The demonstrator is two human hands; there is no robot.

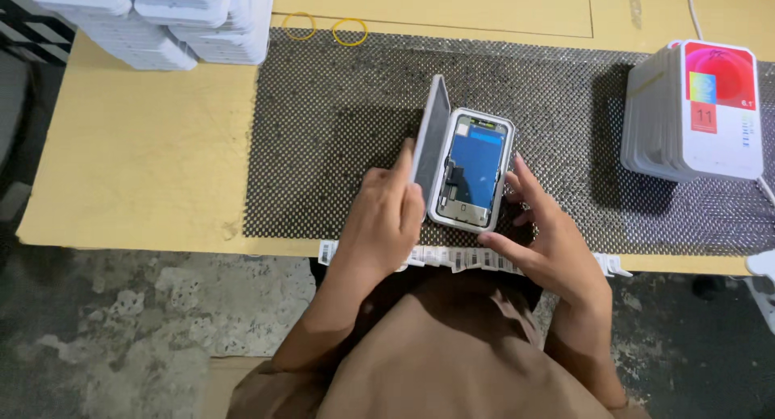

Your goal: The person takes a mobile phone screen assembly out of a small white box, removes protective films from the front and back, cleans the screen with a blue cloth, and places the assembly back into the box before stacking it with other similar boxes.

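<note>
1. Head camera, looking down: your left hand (379, 217) holds the hinged lid (432, 140) of a slim white plastic case (472, 170), its fingers (404, 165) closed on the lid's lower edge so the lid stands nearly upright. The case lies near the middle of a black dotted mat (339, 112) on the tan tabletop (137, 152).
2. In the open tray lies a phone display panel (475, 162), back side up, with a blue sheet over its middle. Your right hand (549, 241) rests at the tray's right and near edges, fingers spread and touching the rim rather than clamped round it.
3. Risk, as I judge it: the lid is held by only a few fingertips. If it slips, it could snap down on the panel or on your right fingers.
4. Risk: the right hand only steadies the tray. A pull on the lid could tip the tray toward the tabletop's near edge, and the panel could slide out.
5. Risk: pressing on the panel's bare back could strain its thin ribbon cable; I cannot tell how firmly it sits.
6. Around you: a row of upright boxed cases (694, 112) at the right, stacks of white cases (161, 19) at far left, two yellow rubber bands (323, 27) beyond the mat, and a strip of barcode labels (460, 259) at the near edge.
</note>
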